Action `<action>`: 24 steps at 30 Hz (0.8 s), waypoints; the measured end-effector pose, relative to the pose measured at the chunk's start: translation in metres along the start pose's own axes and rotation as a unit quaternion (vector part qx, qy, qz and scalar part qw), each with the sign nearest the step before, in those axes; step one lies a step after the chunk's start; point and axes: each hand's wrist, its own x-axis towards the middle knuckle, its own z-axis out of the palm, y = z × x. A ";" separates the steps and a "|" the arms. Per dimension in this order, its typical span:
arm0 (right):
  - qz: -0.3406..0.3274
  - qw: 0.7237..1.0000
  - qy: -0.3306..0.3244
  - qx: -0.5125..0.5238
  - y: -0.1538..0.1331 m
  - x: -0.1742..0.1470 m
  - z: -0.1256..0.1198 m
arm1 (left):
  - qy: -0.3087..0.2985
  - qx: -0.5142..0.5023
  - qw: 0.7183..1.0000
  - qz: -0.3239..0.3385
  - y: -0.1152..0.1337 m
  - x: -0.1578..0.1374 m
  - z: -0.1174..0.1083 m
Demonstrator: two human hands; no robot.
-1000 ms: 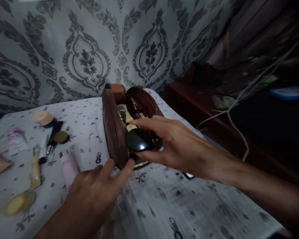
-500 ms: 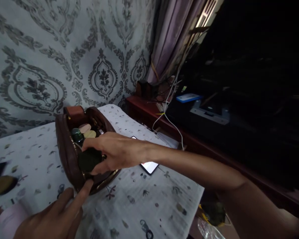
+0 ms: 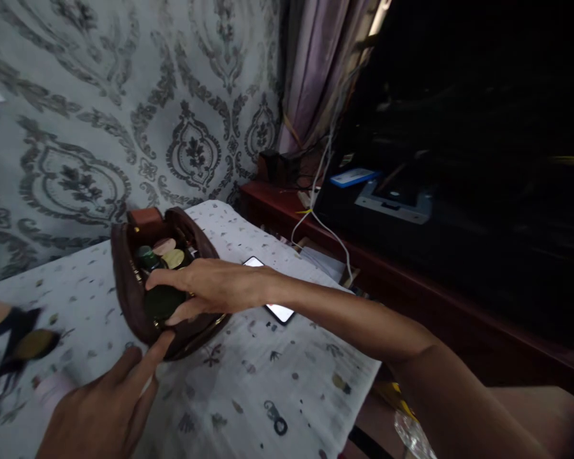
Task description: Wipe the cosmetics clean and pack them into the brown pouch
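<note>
A brown zip bag [image 3: 127, 290] stands unzipped on the patterned white cloth. My right hand [image 3: 208, 287] reaches into its mouth from the right, thumb and fingers around a dark green rounded object [image 3: 164, 303] low in the front of the bag. Inside, behind those fingers, lie a green-lidded jar [image 3: 147, 257], a yellowish disc [image 3: 173, 258] and a pinkish disc [image 3: 164, 246]. My left hand [image 3: 108, 398] is in front of the bag, its index finger stretched out to the front rim by the zip and the other fingers bent.
A lit phone [image 3: 280, 312] lies partly under my right forearm. At the left are a dark brush-like item [image 3: 41, 344] and a pale pink item [image 3: 55, 386], both blurred. White cables [image 3: 332, 233] hang by a red ledge beside a large dark screen [image 3: 483, 159].
The dark green object has gone slightly lower into the bag with my right hand. My left fingertip stays at the bag's front rim. The view has shifted a little.
</note>
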 end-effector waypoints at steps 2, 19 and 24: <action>-0.016 1.000 0.015 -0.006 0.000 0.002 -0.001 | -0.021 0.002 1.000 0.000 0.008 0.003 -0.011; 0.060 0.993 -0.098 -0.005 -0.004 0.030 -0.018 | -0.111 -0.021 0.993 -0.045 0.020 0.012 -0.032; 0.029 0.996 -0.062 -0.063 -0.005 0.029 -0.015 | -0.132 -0.021 0.989 -0.059 0.021 0.011 -0.035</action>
